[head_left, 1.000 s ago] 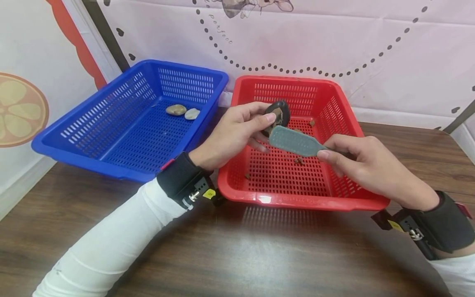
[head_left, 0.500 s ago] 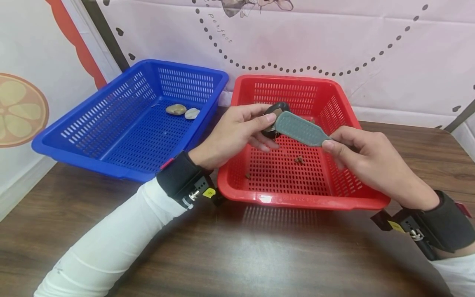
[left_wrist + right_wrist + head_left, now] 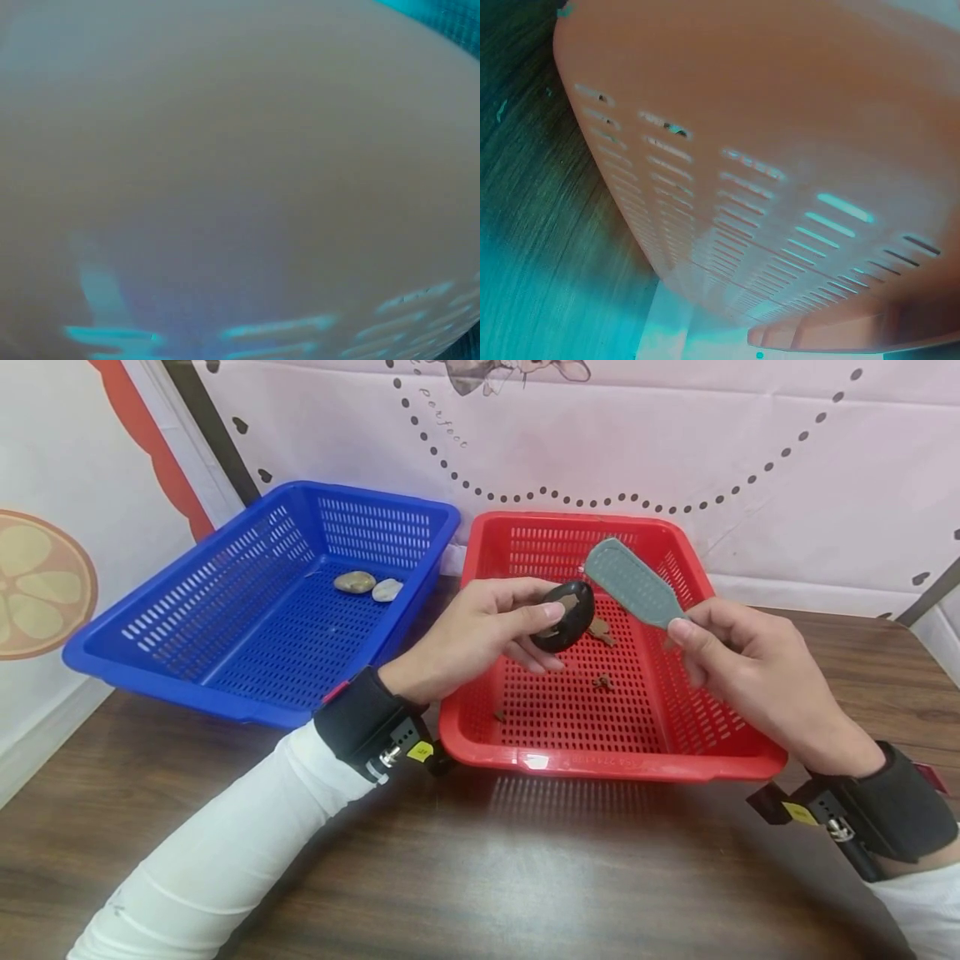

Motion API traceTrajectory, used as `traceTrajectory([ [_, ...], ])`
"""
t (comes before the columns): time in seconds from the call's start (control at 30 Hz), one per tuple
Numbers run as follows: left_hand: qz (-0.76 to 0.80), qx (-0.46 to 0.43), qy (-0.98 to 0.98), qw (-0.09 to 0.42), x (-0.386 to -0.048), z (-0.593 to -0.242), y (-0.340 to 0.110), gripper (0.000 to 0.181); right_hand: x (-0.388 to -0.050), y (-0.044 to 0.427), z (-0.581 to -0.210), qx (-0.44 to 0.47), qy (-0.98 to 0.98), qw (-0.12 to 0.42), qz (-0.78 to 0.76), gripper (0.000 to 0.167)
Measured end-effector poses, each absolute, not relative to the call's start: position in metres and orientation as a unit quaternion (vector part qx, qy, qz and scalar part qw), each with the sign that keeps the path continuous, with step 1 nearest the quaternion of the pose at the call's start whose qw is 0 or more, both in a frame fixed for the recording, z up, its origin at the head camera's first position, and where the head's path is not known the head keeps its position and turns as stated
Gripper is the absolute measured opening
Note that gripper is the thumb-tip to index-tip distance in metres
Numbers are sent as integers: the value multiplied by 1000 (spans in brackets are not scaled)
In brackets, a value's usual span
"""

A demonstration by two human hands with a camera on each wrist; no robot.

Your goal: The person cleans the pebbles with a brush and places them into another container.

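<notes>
My left hand point(image 3: 491, 620) holds a smooth black stone point(image 3: 573, 618) between thumb and fingers, over the red basket point(image 3: 600, 764). Brown mud-like patches mark the stone's face near the thumb. In my right hand point(image 3: 757, 672) is a grey-green brush point(image 3: 633, 581), gripped by its thin handle. Its flat, dotted back faces the head camera, and pale bristle tips seem to show at its left edge. The brush head is up and to the right, apart from the stone. Both wrist views show basket walls close up, with no hand visible.
Left of the red basket stands a blue basket point(image 3: 187, 693), holding a brown stone point(image 3: 355, 582) and a white stone point(image 3: 387, 590). Brown crumbs point(image 3: 602, 682) lie on the red basket's floor. Both baskets sit on a wooden table point(image 3: 510, 877) before a pink patterned cloth point(image 3: 660, 435).
The brush first moves up across the stone, then lifts away from it, upward and to the right. The left hand tilts the stone, so more of its muddy face shows.
</notes>
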State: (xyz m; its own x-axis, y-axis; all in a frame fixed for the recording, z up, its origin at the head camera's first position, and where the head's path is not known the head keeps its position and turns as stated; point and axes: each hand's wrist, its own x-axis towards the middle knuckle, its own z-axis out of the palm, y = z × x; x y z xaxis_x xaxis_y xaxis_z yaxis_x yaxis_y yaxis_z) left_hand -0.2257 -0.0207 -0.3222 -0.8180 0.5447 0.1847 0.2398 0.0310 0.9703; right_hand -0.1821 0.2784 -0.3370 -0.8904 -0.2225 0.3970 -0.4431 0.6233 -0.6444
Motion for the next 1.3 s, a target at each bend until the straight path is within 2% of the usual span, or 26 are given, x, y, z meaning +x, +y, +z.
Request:
traceTrajectory([
  [0.2, 642, 272, 707, 114, -225, -322, -20, 35, -184, 279, -340, 238, -882, 131, 386, 2],
  [0.67, 655, 248, 710, 75, -226, -323, -18, 35, -185, 275, -337, 353, -887, 84, 286, 21],
  [1.1, 650, 270, 703, 105, -225, -322, -20, 37, -183, 275, -341, 285, -886, 145, 336, 13],
  [1.3, 646, 276, 702, 114, -225, -323, -20, 38, -183, 278, -340, 228, -886, 153, 373, 2],
])
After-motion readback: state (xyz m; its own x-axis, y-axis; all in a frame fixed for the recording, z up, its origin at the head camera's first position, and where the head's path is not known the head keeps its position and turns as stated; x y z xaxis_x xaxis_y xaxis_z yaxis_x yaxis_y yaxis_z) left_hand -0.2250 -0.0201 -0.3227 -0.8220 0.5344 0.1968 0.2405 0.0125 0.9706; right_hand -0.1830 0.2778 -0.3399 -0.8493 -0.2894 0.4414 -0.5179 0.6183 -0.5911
